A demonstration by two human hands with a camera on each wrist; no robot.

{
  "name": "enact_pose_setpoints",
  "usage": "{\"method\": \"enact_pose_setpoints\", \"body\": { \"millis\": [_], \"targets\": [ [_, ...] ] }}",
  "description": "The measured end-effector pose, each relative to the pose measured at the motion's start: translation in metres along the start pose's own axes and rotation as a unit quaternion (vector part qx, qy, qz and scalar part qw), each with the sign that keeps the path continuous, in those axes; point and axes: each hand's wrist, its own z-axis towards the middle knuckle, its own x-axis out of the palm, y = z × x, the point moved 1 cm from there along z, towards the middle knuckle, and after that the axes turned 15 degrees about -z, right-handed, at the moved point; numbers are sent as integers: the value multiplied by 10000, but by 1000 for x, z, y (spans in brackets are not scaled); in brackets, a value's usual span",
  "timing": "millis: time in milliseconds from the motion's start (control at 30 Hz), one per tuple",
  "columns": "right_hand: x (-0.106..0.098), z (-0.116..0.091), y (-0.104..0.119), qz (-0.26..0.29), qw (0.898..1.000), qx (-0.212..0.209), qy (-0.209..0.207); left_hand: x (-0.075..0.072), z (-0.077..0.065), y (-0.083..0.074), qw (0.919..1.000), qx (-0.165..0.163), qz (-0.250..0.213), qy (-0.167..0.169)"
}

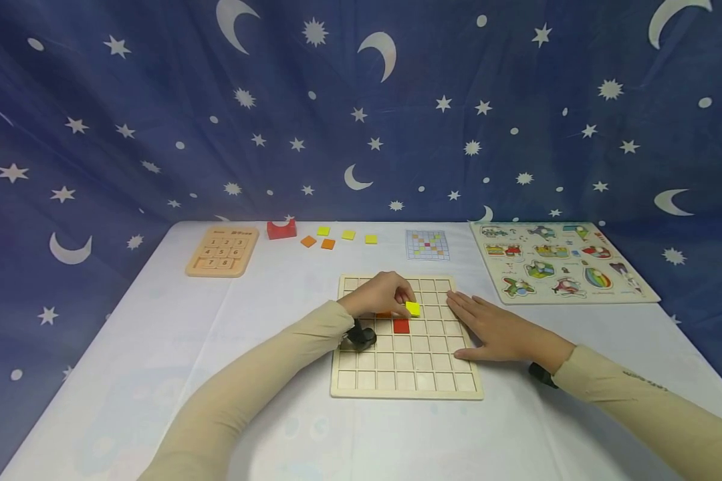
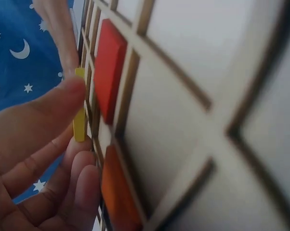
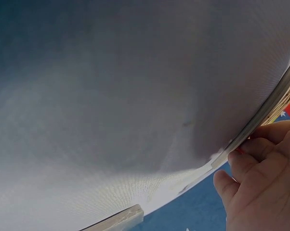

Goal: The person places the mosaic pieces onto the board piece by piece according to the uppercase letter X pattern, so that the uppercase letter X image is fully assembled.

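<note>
Pinching: left hand [image 1: 380, 294] fingers [image 2: 48, 108] clamp the yellow tile [image 1: 412, 308] over the grid board [image 1: 406, 384].
Right hand [image 1: 495, 329]: fingers straight, together, flat on the board's right edge.
Board cells: red tile [image 1: 401, 326], orange tile [image 2: 117, 192] beside it.
Surface [image 1: 216, 334]: white cloth.

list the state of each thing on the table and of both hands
left hand: pinches the yellow tile
yellow tile: held over the grid board, tilted
grid board: flat, most cells empty
red tile: seated in a cell
orange tile: seated in a cell
right hand: flat on the board's right edge
loose tiles: lying at the far side, unused
animal puzzle: pieces in place
</note>
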Motion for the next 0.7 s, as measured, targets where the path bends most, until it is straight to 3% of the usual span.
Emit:
{"method": "enact_pose_setpoints", "body": {
  "millis": [300, 700],
  "targets": [
    [0, 0, 0, -8, 10000, -20, 40, 5, 4, -3, 9991, 126, 392, 30],
    [0, 0, 0, -40, 10000, -33, -25, 1, 2, -1, 9998, 55, 146, 106]
  ]
}}
